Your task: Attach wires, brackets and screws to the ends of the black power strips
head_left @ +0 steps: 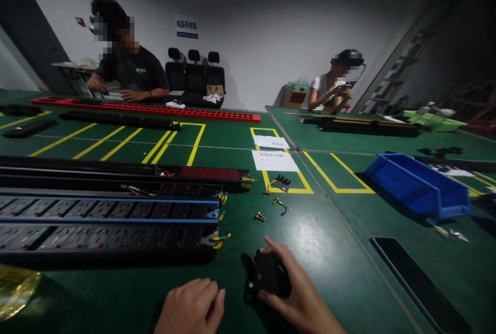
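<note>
My right hand (304, 291): one black module (269, 273), grasped. My left hand (194, 304): curled, contents I cannot tell. Blue bin (406, 184): right hand's two o'clock.

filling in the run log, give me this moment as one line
right hand: holding black block | left hand: curled, apart from block, contents hidden | left side: black strips on green table | right side: blue bin

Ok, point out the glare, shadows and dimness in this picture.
Head view: pale glare on the green table beyond the right hand; head view: dark shadow left of the black part; head view: upper right corner nearly black.
</note>
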Available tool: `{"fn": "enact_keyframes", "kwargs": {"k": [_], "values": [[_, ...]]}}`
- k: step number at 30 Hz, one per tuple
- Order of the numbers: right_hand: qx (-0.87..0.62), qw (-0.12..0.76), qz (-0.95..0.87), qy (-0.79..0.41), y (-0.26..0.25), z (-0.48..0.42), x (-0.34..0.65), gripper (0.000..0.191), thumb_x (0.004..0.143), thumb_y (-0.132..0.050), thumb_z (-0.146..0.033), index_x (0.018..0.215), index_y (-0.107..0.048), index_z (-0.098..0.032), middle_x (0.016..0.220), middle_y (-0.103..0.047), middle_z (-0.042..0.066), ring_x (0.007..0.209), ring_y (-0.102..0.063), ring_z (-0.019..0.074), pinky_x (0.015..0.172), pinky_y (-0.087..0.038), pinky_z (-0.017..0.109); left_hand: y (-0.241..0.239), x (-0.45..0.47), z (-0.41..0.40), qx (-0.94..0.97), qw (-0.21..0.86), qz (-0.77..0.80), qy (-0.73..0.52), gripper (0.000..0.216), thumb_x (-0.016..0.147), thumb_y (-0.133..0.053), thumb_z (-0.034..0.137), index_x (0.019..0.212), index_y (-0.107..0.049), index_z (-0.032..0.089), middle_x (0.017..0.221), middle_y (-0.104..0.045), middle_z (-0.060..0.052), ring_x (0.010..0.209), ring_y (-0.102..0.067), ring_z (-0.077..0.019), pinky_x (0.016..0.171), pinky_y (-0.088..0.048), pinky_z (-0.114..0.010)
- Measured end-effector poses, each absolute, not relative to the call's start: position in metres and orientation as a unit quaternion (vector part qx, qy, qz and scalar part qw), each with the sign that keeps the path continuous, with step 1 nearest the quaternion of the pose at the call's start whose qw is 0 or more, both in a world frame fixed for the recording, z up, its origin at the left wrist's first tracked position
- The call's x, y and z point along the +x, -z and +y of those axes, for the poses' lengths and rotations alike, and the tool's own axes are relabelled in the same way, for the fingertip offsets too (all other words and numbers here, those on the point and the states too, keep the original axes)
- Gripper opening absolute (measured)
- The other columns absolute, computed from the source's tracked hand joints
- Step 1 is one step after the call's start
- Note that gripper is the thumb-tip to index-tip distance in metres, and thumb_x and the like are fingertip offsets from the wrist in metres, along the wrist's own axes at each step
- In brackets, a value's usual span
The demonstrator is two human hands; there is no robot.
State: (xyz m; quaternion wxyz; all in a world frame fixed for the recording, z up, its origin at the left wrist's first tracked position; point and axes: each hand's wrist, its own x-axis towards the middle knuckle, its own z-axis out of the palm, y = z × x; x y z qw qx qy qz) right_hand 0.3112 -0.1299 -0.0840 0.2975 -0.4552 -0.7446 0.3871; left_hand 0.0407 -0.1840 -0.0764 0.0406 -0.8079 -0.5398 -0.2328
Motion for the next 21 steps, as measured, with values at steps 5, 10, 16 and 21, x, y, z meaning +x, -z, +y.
{"fn": "enact_keyframes", "kwargs": {"k": [5, 10, 16, 21], "values": [[-0.448, 0.26, -0.767, -0.378, 0.086, -0.129, 0.312, 0.076, 0.082, -0.072, -0.023, 0.155, -0.053, -0.029, 0.148, -0.061, 0.014, 0.138, -0.058, 0.033, 0.116, -0.047, 0.05, 0.078, 0.041, -0.185, -0.809, 0.046, -0.536, 0.235, 0.036, 0.102, -0.043, 0.017, 0.068, -0.053, 0.025, 0.06, -0.062, 0.004, 0.049, -0.06, -0.0132, 0.049, -0.037, -0.029], [-0.45, 0.229, -0.792, -0.344, 0.075, -0.125, 0.304, 0.056, 0.087, -0.074, -0.03, 0.142, -0.065, -0.026, 0.144, -0.065, 0.014, 0.136, -0.058, 0.0329, 0.116, -0.047, 0.052, 0.076, 0.041, -0.186, -0.81, 0.054, -0.533, 0.238, 0.036, 0.102, -0.042, 0.017, 0.069, -0.054, 0.025, 0.061, -0.062, 0.004, 0.049, -0.061, -0.0142, 0.049, -0.038, -0.03], [-0.462, 0.203, -0.811, -0.296, 0.061, -0.125, 0.312, 0.051, 0.091, -0.074, -0.036, 0.141, -0.068, -0.03, 0.149, -0.061, 0.012, 0.139, -0.056, 0.0323, 0.115, -0.048, 0.05, 0.074, 0.041, -0.185, -0.812, 0.048, -0.531, 0.237, 0.035, 0.101, -0.042, 0.016, 0.069, -0.053, 0.025, 0.06, -0.063, 0.004, 0.05, -0.062, -0.0136, 0.05, -0.037, -0.029], [-0.569, 0.211, -0.772, -0.188, 0.066, -0.135, 0.311, 0.054, 0.097, -0.067, -0.049, 0.143, -0.062, -0.023, 0.112, -0.074, 0.011, 0.099, -0.072, 0.0283, 0.084, -0.056, 0.038, 0.078, 0.042, -0.185, -0.811, 0.044, -0.527, 0.248, 0.036, 0.1, -0.04, 0.015, 0.069, -0.053, 0.025, 0.061, -0.063, 0.004, 0.05, -0.061, -0.0138, 0.05, -0.037, -0.029]]}}
